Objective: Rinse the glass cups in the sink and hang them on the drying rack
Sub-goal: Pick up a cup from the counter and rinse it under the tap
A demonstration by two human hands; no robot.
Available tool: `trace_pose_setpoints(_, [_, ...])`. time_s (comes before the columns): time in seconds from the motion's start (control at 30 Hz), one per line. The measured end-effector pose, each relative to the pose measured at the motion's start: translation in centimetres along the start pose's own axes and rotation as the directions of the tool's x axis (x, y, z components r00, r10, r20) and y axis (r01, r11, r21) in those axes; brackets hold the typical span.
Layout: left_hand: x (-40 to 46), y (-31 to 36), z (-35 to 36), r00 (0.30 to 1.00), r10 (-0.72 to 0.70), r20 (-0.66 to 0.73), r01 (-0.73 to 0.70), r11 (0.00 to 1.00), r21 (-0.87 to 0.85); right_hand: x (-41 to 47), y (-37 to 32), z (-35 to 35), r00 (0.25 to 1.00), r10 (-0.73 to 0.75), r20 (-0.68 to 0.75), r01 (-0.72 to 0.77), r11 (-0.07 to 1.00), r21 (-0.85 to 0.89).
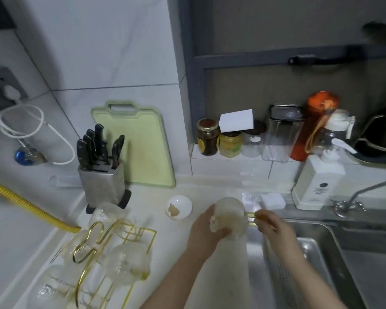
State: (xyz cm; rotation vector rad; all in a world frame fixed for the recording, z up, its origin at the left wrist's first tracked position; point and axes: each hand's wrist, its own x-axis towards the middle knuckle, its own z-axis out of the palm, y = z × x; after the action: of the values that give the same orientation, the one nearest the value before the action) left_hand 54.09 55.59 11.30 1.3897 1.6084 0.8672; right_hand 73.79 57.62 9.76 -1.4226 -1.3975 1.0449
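While the left hand [204, 226] cups a glass cup [230, 216] at center frame, just left of the sink [321, 253], the right hand [271, 221] pinches its gold handle. Lower left, the gold drying rack [112, 248] already has other cups [127, 262] on it, knife block [103, 172] behind.

Pale countertop [187, 188]; knife block [103, 181], gold drying rack [103, 253], white bowl [179, 207], soap bottle [316, 181]

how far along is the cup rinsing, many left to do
Done: several glass cups already sit on the gold drying rack. In hand: the left hand grips another glass cup at the edge of the sink, while the right hand pinches its gold handle. Left: hanging this cup. No other loose cups show clearly.
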Motion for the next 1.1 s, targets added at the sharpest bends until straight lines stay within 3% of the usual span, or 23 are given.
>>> trace_pose_setpoints(0.2, [-6.7, 1.7, 0.3, 0.980, 0.181, 0.084, -0.181, 0.983, -0.004, -8.3, -2.2, -3.3, 0.997, -0.012, -0.075, 0.020, 0.993, 0.114])
trace_pose_setpoints(0.43, [-13.6, 2.7, 1.7, 0.925, 0.280, 0.258, -0.246, 0.957, -0.154, -17.9, -2.8, -6.0, 0.985, 0.014, -0.173, 0.010, 0.990, 0.140])
trace_pose_setpoints(0.67, [-17.9, 4.1, 8.5, 0.847, 0.286, 0.448, -0.173, 0.945, -0.277, -25.2, -1.2, -12.1, 0.928, 0.071, -0.365, -0.050, 0.996, 0.068])
trace_pose_setpoints(0.83, [-20.3, 7.4, 14.5, 0.781, 0.287, 0.554, -0.163, 0.951, -0.263, -28.7, 0.2, -18.0, 0.886, 0.061, -0.459, -0.050, 0.998, 0.036])
trace_pose_setpoints(1.0, [-21.3, 11.0, 21.8, 0.798, 0.276, 0.536, -0.147, 0.951, -0.272, -29.1, 2.4, -24.6, 0.859, 0.046, -0.510, -0.021, 0.998, 0.055])
trace_pose_setpoints(1.1, [-21.5, 12.8, 27.1, 0.844, 0.196, 0.499, -0.048, 0.955, -0.293, -28.7, 4.3, -29.7, 0.890, -0.018, -0.456, -0.009, 0.998, -0.057])
